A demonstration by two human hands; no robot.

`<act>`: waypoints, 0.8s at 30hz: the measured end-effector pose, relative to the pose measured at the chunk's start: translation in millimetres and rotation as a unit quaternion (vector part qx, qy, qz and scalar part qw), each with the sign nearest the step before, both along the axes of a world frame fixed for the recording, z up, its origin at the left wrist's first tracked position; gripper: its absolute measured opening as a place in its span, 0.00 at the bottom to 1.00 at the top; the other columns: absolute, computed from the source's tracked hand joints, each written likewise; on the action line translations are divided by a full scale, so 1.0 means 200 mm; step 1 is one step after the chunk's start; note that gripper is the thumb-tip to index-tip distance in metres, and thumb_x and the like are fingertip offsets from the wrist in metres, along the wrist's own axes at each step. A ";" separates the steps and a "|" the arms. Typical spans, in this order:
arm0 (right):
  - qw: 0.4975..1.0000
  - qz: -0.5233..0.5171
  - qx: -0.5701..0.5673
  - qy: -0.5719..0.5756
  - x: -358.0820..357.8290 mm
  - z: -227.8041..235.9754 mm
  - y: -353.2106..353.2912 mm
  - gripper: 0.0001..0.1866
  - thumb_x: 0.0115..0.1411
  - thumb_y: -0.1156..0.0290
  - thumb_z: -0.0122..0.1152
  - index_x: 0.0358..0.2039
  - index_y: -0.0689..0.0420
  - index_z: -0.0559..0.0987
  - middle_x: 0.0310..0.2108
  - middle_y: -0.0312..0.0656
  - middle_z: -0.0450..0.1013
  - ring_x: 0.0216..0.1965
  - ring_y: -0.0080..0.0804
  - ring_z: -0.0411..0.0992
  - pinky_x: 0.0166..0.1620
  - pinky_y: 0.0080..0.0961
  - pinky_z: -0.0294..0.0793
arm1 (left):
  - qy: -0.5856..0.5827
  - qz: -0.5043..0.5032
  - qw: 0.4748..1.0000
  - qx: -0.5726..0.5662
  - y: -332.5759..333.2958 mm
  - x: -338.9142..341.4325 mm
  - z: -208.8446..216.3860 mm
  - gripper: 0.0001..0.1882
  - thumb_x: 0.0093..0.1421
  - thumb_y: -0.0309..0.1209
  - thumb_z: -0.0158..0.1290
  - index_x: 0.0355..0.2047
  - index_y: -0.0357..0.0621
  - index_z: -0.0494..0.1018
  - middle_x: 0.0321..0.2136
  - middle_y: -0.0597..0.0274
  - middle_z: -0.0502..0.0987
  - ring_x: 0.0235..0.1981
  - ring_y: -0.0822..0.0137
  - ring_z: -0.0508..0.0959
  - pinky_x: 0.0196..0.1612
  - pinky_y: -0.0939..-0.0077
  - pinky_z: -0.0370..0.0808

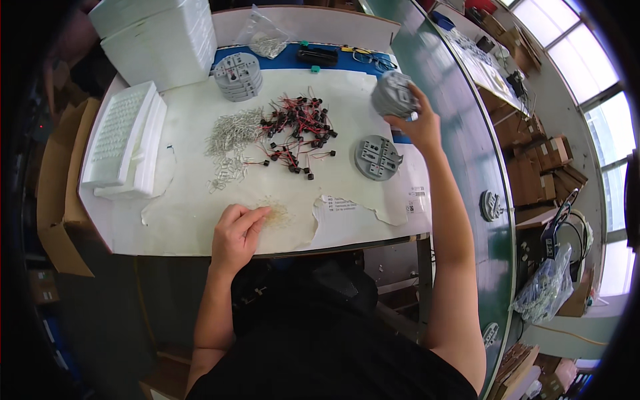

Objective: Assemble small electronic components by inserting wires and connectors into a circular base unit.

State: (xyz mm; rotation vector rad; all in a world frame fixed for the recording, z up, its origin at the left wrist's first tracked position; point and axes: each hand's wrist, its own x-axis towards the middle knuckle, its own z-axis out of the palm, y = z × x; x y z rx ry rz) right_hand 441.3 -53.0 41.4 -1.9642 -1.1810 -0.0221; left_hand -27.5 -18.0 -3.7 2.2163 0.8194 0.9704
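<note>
Blur softens the gray stack [391, 95] right hand [420, 122] grips; left hand [235, 233] pinches closed, any contents unclear.

Noted matt grey plastic on held stack [390, 97]; saw metallic shine on silvery pieces [235, 132], glossy finish on green conveyor [490, 267].

"What does the person have on?"

"A black shirt [320, 353], dark and even across the chest, loose enough to crease."

"And the sleeves [433, 370]?"

"Both of the 2 are short, in the same black, so the left forearm [216, 303] and right forearm [455, 227] are bare."

"The hands?"

"Left hand [235, 232] and right hand [419, 119], 2 bare ones."

"Anything worn lower down?"

"Too dark there to tell."
</note>
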 end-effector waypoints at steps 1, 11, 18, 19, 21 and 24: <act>0.998 0.032 -0.046 -0.020 -0.01 -0.01 0.06 0.52 0.44 0.57 0.88 0.69 0.50 0.73 0.56 0.48 0.81 0.55 0.51 0.80 0.59 0.40 0.78 | -0.002 0.001 1.000 0.006 0.00 0.00 0.00 0.09 0.63 0.24 0.64 0.44 0.45 0.86 0.28 0.62 0.73 0.28 0.62 0.74 0.30 0.68 0.73; 0.957 -0.017 -0.282 -0.058 -0.24 0.25 0.24 0.44 0.46 0.49 0.85 0.61 0.54 0.78 0.51 0.47 0.83 0.46 0.45 0.83 0.52 0.37 0.81 | -0.010 0.003 0.999 0.051 -0.01 0.00 -0.03 0.11 0.62 0.24 0.64 0.45 0.46 0.86 0.26 0.62 0.73 0.29 0.60 0.75 0.32 0.66 0.75; 0.975 0.178 -0.084 0.101 -0.43 0.22 0.14 0.38 0.43 0.61 0.87 0.56 0.55 0.81 0.55 0.46 0.81 0.41 0.32 0.82 0.46 0.29 0.80 | -0.107 0.044 0.993 -0.017 0.01 -0.05 -0.03 0.11 0.63 0.22 0.64 0.45 0.44 0.86 0.29 0.60 0.78 0.28 0.61 0.78 0.33 0.72 0.76; 0.952 0.276 -0.118 0.063 -0.59 0.23 0.07 0.37 0.43 0.64 0.87 0.56 0.54 0.81 0.58 0.46 0.79 0.41 0.33 0.82 0.45 0.29 0.81 | -0.150 0.052 0.986 -0.054 0.01 -0.07 -0.05 0.10 0.63 0.21 0.64 0.45 0.43 0.86 0.29 0.59 0.79 0.28 0.61 0.79 0.33 0.73 0.76; 0.898 0.416 -0.143 0.013 -0.89 0.15 -0.05 0.37 0.43 0.65 0.87 0.56 0.53 0.81 0.63 0.46 0.76 0.42 0.36 0.83 0.43 0.30 0.83 | -0.236 0.063 0.961 -0.126 0.02 -0.08 -0.08 0.10 0.64 0.20 0.63 0.45 0.41 0.85 0.30 0.57 0.80 0.27 0.61 0.80 0.33 0.76 0.77; 0.882 0.453 -0.132 -0.002 -1.06 0.06 -0.09 0.35 0.44 0.64 0.86 0.54 0.52 0.82 0.64 0.47 0.75 0.43 0.39 0.84 0.41 0.33 0.83 | -0.189 0.033 0.973 -0.126 0.02 -0.10 -0.03 0.13 0.62 0.23 0.66 0.47 0.40 0.85 0.33 0.57 0.81 0.32 0.59 0.81 0.37 0.73 0.78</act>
